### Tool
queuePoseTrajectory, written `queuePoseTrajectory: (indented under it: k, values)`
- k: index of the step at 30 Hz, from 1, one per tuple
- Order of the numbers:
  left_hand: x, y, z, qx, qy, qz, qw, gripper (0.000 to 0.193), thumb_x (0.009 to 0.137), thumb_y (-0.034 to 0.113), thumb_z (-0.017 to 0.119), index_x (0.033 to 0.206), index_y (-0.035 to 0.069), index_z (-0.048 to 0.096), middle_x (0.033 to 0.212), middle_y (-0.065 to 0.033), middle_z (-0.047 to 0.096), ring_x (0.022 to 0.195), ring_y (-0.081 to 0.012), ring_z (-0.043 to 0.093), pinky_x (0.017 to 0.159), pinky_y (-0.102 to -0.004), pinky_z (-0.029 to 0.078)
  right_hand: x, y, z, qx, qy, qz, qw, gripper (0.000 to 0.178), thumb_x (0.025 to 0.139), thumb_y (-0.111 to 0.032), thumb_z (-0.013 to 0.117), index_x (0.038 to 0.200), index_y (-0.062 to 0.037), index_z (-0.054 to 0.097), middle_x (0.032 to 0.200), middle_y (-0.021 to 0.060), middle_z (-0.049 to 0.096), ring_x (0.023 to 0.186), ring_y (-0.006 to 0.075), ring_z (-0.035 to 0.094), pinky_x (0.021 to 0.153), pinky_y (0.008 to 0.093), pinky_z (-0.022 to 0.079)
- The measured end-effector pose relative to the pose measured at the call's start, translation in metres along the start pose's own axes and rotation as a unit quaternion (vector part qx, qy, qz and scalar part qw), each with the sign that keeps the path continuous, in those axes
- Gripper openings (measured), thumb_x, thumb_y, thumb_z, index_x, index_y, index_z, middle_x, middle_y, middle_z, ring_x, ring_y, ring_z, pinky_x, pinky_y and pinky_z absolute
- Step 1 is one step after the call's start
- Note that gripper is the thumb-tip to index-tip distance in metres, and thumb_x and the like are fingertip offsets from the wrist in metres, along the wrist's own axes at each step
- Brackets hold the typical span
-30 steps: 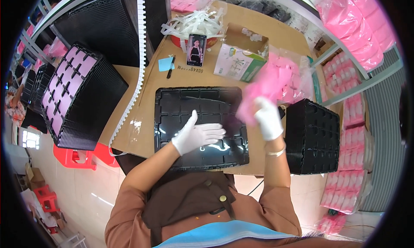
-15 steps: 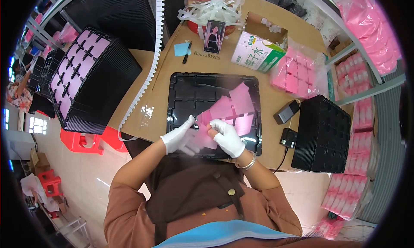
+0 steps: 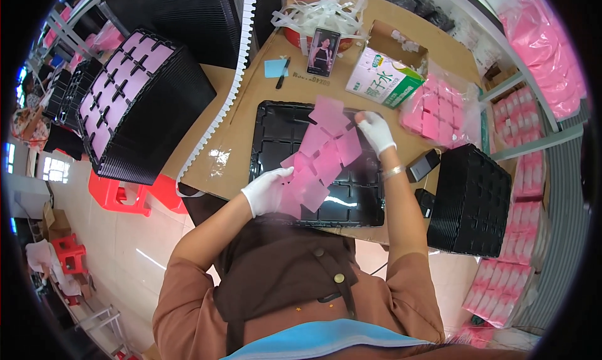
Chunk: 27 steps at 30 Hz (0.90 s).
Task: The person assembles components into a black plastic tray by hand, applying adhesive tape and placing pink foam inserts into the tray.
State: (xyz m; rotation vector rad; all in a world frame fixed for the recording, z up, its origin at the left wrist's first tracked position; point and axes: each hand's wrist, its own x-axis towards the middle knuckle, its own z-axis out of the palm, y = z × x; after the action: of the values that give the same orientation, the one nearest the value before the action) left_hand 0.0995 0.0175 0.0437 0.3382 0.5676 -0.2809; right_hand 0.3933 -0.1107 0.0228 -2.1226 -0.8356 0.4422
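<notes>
A black plastic tray (image 3: 359, 200) with raised cross-shaped ribs lies on the table in front of me. Over it, a thin pink slotted divider (image 3: 326, 154) of interlocking strips is spread out slantwise, partly blurred. My left hand (image 3: 266, 191), in a white glove, pinches the divider's near left end, thumb on top and the other fingers partly hidden. At the far right end, my right hand (image 3: 378, 134) is closed with bare fingertips at the divider's edge; its grip is partly hidden.
Black tray stacks stand left (image 3: 147, 109) and right (image 3: 469, 200). Behind are a phone (image 3: 323, 52), a knife (image 3: 283, 73), a blue note (image 3: 274, 68), a bowl of white strips (image 3: 295, 38), an open carton (image 3: 384, 78) and bagged pink dividers (image 3: 434, 112). A black charger (image 3: 424, 166) lies right.
The bunched pink divider has been spread open across the tray. My right hand has moved away and to the right, while my left hand has shifted slightly right and closed on the divider's near end.
</notes>
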Motion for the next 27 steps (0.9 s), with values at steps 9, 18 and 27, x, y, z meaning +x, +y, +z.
queuePoseTrajectory:
  k: [9,18,27]
  values:
    - [0.002,0.022,-0.008,-0.01,0.008,0.19,0.982,0.036,0.076,0.001,0.056,0.11,-0.006,0.047,0.104,-0.0104,0.058,0.092,-0.0256,0.059,0.086,-0.0427,0.046,0.008,-0.05,-0.032,0.228,-0.106,-0.108,0.962,0.006,0.075,-0.004,0.053,0.081,-0.0025,0.054,0.08,0.0004,0.056,0.079,0.0083,0.051,0.073,0.0219,0.041]
    - [-0.01,0.034,-0.021,-0.005,-0.003,0.175,0.985,0.044,0.081,0.007,0.056,0.12,-0.009,0.042,0.118,-0.0195,0.054,0.106,-0.0346,0.055,0.09,-0.0452,0.044,-0.078,-0.008,-0.064,0.308,-0.081,0.016,0.948,0.006,0.076,-0.002,0.055,0.078,-0.0055,0.05,0.071,-0.0036,0.047,0.064,0.0043,0.042,0.059,0.0179,0.035]
    - [-0.024,0.015,-0.033,0.104,0.151,0.095,0.978,0.054,0.087,0.038,0.054,0.126,0.003,0.041,0.109,-0.0131,0.057,0.087,-0.0241,0.061,0.071,-0.0376,0.052,-0.145,0.054,-0.024,0.306,-0.043,0.202,0.93,0.015,0.083,-0.004,0.058,0.097,0.0002,0.059,0.082,-0.0011,0.058,0.069,0.0046,0.05,0.064,0.0171,0.041]
